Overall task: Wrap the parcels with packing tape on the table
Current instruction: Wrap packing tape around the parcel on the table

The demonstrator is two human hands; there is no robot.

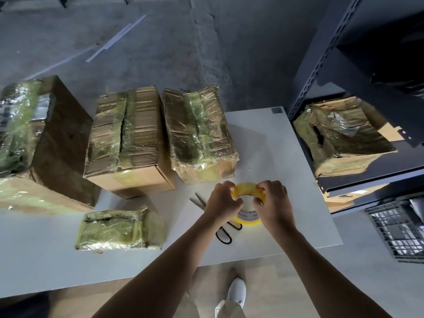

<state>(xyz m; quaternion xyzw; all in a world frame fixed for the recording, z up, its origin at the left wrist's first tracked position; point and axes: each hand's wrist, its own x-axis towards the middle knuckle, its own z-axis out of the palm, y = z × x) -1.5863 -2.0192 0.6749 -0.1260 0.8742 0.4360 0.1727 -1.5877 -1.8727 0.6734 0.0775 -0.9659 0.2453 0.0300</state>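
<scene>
Far left of the grip stands the largest parcel (pixel 57 143), with a small flat parcel (pixel 119 228) nearer the person. Next come 2 mid-sized parcels, one (pixel 128 138) beside the other (pixel 199 134), just beyond the hands; all 4 carry shiny tape. Scissors (pixel 199 201) lie under the grip, blades pointing away to the left.

The left hand (pixel 221 199) and right hand (pixel 274 200) each pinch the yellow tape roll (pixel 246 188) from their own side, fingers curled over its rim, above the table (pixel 286 157). I judge this to be the hunt for the tape's loose end. The next move likely calls for a fingernail to lift that end and peel a length toward the nearest parcel.

Bare tabletop runs right of the grip to the table's edge. Beyond it, a dark rack (pixel 321 72) holding a 5th parcel (pixel 341 138) crowds that side.
</scene>
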